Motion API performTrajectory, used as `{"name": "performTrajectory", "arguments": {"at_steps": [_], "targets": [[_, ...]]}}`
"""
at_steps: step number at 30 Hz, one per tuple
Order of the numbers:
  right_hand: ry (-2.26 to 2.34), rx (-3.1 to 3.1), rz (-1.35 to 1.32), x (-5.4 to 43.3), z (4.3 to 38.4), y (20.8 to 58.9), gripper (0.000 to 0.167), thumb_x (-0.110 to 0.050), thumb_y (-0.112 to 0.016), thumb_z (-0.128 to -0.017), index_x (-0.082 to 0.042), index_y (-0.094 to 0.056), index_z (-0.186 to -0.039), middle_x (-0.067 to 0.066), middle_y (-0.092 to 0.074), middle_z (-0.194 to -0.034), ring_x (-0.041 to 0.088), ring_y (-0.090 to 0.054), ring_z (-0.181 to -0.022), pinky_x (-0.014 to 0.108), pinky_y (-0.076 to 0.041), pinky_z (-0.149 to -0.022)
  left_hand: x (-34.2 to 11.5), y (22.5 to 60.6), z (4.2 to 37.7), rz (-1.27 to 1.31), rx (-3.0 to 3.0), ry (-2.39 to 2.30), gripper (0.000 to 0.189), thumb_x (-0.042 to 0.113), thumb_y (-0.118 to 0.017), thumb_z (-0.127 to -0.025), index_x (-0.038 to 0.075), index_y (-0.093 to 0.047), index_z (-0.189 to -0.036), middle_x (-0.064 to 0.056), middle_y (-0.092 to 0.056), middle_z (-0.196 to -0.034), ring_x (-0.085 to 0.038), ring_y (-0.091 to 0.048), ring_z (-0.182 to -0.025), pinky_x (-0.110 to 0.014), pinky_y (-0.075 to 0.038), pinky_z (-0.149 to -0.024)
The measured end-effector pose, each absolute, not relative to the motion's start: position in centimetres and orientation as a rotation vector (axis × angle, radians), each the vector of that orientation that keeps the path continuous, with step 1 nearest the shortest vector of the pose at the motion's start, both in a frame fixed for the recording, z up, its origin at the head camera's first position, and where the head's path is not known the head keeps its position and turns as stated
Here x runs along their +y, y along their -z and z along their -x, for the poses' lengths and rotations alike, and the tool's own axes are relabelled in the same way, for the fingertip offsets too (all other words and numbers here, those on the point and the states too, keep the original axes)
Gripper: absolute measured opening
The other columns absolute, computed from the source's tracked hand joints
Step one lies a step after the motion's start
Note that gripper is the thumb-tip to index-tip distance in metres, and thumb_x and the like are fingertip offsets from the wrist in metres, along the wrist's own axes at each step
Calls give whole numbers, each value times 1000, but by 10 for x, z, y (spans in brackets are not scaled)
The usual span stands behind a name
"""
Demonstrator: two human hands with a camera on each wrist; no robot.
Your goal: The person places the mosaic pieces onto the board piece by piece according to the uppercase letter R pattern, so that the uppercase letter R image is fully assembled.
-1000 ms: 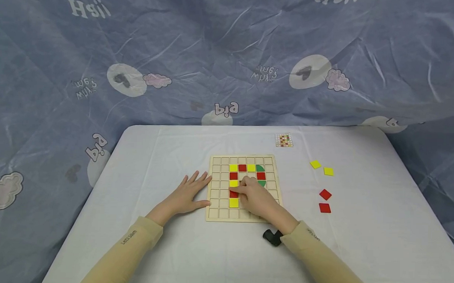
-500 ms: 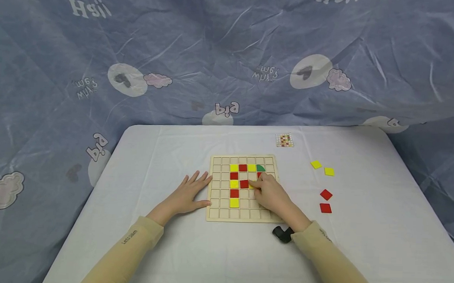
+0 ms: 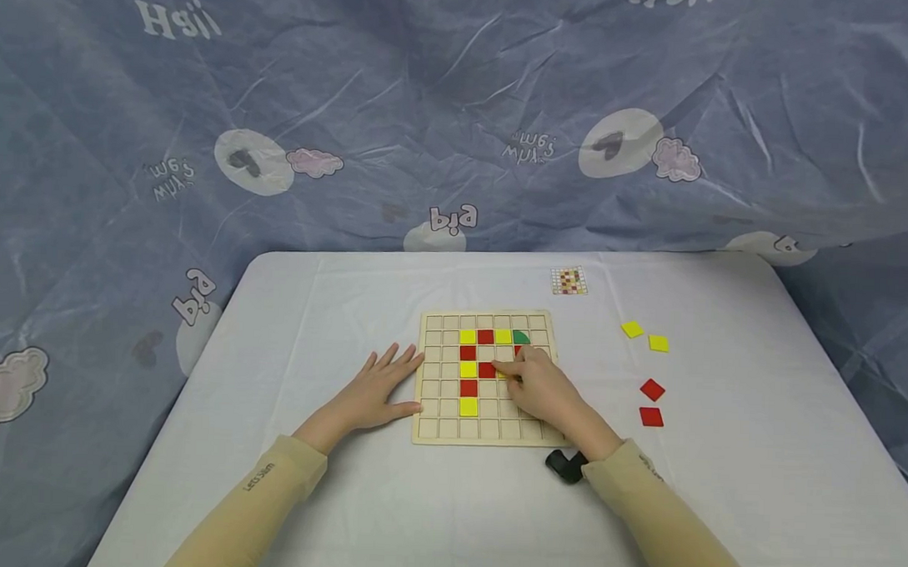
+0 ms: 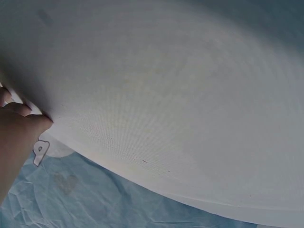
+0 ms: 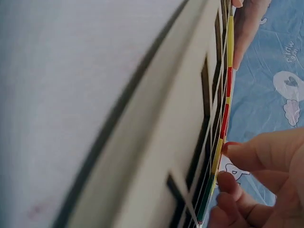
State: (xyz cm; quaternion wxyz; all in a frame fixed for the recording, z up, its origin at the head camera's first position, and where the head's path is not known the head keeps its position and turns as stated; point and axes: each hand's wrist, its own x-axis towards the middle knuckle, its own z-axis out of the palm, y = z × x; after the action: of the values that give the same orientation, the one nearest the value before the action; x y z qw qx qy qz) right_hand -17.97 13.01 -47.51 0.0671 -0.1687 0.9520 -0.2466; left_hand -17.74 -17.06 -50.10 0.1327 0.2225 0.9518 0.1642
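A square wooden grid board (image 3: 440, 429) lies on the table, with yellow, red and green tiles set in its cells. My right hand (image 3: 544, 393) is over the board's right half. Its extended index finger touches the right side of a red tile (image 3: 486, 370), and the other fingers are curled under. A yellow tile beside that one and another red tile above are partly hidden by the hand. My left hand (image 3: 375, 391) lies spread with straight fingers, its fingertips and thumb touching the board's left edge. In the right wrist view, fingertips (image 5: 230, 148) meet the tiles edge-on.
Right of the board lie two loose yellow tiles (image 3: 658, 344) and two loose red tiles (image 3: 652, 390). A small printed pattern card (image 3: 569, 281) sits near the table's back edge. A black object (image 3: 565, 467) shows by the right wrist. Behind hangs a blue patterned cloth (image 3: 400, 106).
My right hand has moved right from the left column of tiles, uncovering the middle red tile. Since then its fingertip has slid slightly left onto that tile. The left hand stays put.
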Motion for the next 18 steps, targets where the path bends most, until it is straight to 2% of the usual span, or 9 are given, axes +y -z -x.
{"name": "performTrajectory", "arguments": {"at_steps": [7,13,18], "targets": [[1019,2838,420,155,183,458,34,-14,-64,-93,-10,-68,-127,4,-52,-87,18,-46,-78,26,-39,-63,-170,500,178,-638,2756,-481,88,59,-63,-88,24,-23,-158,-1,-17,-165,-29,-5,-155,-56,-4,-124],[1076,2890,308,206,182,454,28,-13,-66,-92,-6,-71,-119,7,-61,-92,20,-56,-83,27,-46,-69,-171,502,179,-638,2761,-464,88,60,-62,-88,25,-22,-158,0,-17,-165,-29,-5,-155,-56,-4,-124],[1019,2906,163,253,175,461,28,-19,-69,-91,-5,-71,-115,11,-68,-100,24,-62,-90,29,-50,-72,-170,503,179,-633,2761,-462,88,61,-62,-88,25,-22,-158,0,-17,-165,-29,-5,-155,-57,-5,-123]]}}
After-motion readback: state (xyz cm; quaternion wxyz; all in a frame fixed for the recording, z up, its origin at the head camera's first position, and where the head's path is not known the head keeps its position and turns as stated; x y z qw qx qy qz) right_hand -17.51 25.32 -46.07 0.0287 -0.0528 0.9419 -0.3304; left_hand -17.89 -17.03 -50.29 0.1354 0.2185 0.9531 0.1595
